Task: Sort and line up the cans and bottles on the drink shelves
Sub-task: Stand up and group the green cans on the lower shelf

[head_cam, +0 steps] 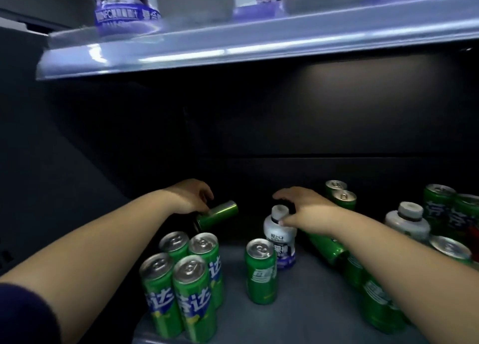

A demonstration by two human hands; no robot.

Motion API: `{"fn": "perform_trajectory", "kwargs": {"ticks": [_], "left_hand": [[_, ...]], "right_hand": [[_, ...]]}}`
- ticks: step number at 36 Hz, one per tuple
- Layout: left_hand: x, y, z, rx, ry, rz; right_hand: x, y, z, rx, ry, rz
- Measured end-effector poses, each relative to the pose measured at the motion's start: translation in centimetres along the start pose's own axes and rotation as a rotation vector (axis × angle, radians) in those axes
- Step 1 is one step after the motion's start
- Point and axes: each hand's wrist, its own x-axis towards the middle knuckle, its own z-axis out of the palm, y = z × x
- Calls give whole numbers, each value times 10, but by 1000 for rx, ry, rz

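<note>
My left hand (190,196) grips a green can (217,213) that is tipped on its side above the lower shelf (308,305), at the back left. Several upright green cans (181,279) stand in a tight group below it at the front left. My right hand (303,209) rests over the white cap of a white bottle with a purple label (280,237), thumb against its neck. A single green can (261,271) stands just in front of that bottle. Under my right forearm another green can (328,248) leans over.
More green cans (340,193) stand at the back right and along the right side (440,206), with a second white bottle (408,220) among them. The upper shelf (233,48) overhead carries purple-labelled bottles (121,7). The shelf's back wall is dark.
</note>
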Motion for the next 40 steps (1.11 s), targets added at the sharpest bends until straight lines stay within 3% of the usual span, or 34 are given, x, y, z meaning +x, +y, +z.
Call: {"fn": "perform_trajectory", "kwargs": {"ticks": [6, 18, 26, 36, 40], "left_hand": [[45, -21, 20, 15, -93, 22], [98, -62, 46, 113, -173, -97], [110, -68, 68, 189, -252, -56], [107, -31, 36, 266, -301, -2], [101, 5, 20, 139, -256, 73]], "right_hand": [[21, 10, 13, 33, -104, 92], [62, 12, 37, 155, -62, 27], [70, 11, 40, 163, -58, 28], [55, 11, 29, 122, -82, 45], [36, 12, 18, 87, -98, 70]]}}
